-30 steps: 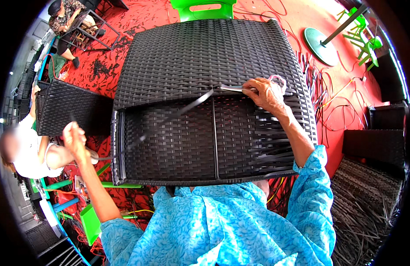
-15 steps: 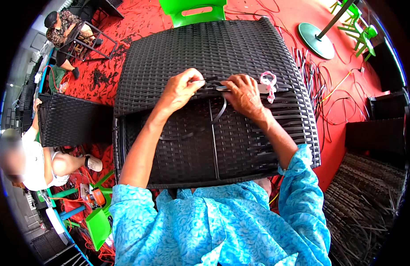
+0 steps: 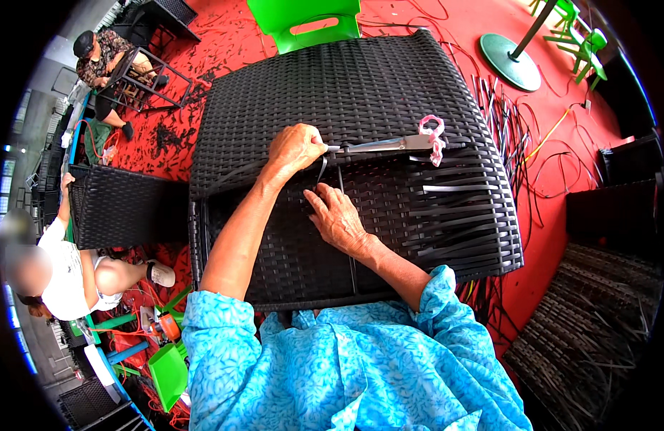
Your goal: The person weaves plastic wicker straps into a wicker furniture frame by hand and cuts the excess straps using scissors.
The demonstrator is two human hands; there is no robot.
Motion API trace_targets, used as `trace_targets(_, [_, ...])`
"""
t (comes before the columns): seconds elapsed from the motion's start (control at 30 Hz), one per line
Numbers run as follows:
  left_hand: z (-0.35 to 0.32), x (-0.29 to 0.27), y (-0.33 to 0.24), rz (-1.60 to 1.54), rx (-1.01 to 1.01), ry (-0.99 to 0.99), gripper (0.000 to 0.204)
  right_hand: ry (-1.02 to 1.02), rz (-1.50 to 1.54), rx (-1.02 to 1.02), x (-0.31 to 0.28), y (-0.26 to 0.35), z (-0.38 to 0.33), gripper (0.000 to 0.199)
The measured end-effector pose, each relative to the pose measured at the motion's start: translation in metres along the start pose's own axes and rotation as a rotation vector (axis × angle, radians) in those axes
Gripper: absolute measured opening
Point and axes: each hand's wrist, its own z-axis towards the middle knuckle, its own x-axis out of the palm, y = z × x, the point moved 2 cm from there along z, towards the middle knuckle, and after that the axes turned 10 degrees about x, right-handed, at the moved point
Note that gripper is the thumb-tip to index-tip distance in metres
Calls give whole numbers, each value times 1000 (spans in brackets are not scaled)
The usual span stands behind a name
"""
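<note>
1. On your left side, the left hand is closed in a fist at the ridge of the black woven furniture piece. It grips the end of a black strip. Half a second ago this hand was also at the ridge, but a little more to the left, and one second ago it was far out to your left, away from the weave. So it has come in and settled on the strip.

2. The strip hangs from your left fist down toward you in a small curve, so its long axis runs nearly away-and-toward you, across the horizontal rows.

3. The right hand has changed most. Half a second ago it was up at the ridge beside the tool; now it lies lower, on the front panel, fingers spread flat and pressing the weave, holding nothing.

4. I judge from this that you left the tool in place and now guide the strip with both hands.

5. To the right, the metal tool lies along the ridge. Its long axis goes left to right; the thin tip points to your left fist, and the end wrapped in pink cord points right.
</note>
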Motion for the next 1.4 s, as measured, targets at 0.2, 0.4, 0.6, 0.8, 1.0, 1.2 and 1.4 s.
trace_targets(0.2, [9, 6, 0, 77, -42, 36, 23, 10, 28, 4, -3, -2, -2, 48])
trace_targets(0.4, [16, 16, -6, 72, -153, 150, 18, 15, 44, -8, -1, -4, -1, 51])
trace_targets(0.6, [15, 29, 5, -44, -133, 37, 19, 78, 86, -11, -20, -5, 8, 61])
trace_targets(0.8, [9, 39, 11, -126, -50, -89, 17, -124, -204, 29, -75, -11, 34, 37])
trace_targets(1.0, [-3, 58, 3, 42, 14, -185, 17, -206, -444, 36, -75, -49, 54, 15])
trace_targets(1.2, [-5, 55, -4, 55, 48, -273, 16, -275, -406, -9, -65, -45, 57, 11])
trace_targets(1.4, [-3, 56, 7, -105, 116, -392, 13, -276, -347, 21, -68, -48, 63, 11])
